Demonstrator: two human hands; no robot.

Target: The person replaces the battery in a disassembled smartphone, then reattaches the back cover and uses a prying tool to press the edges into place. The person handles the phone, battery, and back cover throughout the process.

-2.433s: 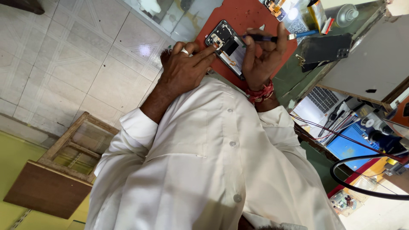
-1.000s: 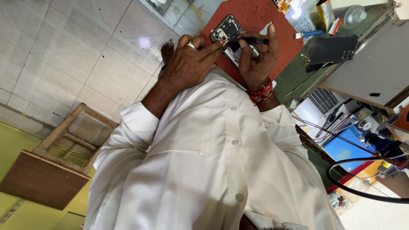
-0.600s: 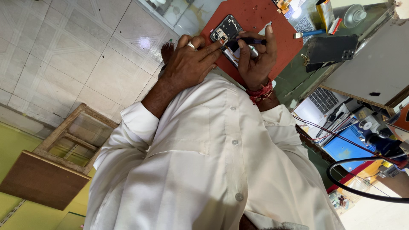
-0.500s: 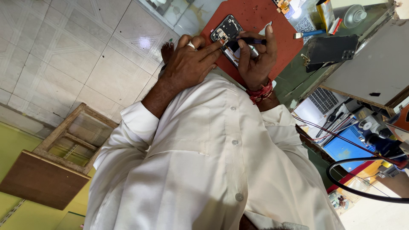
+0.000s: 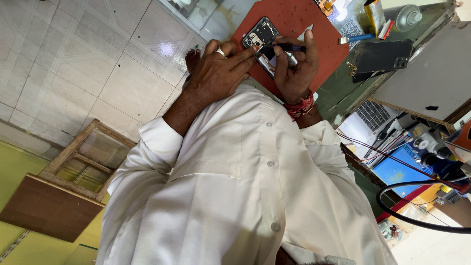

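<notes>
An opened phone [image 5: 261, 38] with its back off, showing the camera module and board, lies on a red work mat [image 5: 299, 22] at the top of the head view. My left hand [image 5: 221, 73], a ring on one finger, grips the phone's near edge with fingertips on its frame. My right hand [image 5: 294, 71], red thread around the wrist, holds a thin dark-handled tool [image 5: 287, 47] whose tip touches the phone's inside. My white buttoned shirt [image 5: 245, 186] fills the lower frame.
A black phone back [image 5: 383, 55] and a blue-handled tool [image 5: 355, 38] lie right of the mat. A wooden stool [image 5: 64, 181] stands on the tiled floor at left. A keyboard [image 5: 373, 115], a blue box [image 5: 400, 169] and a black cable loop [image 5: 417, 223] sit at right.
My right hand has brought the tool from beside the phone onto its inside, and both hands have closed in on the phone. Little has moved in the last second.
</notes>
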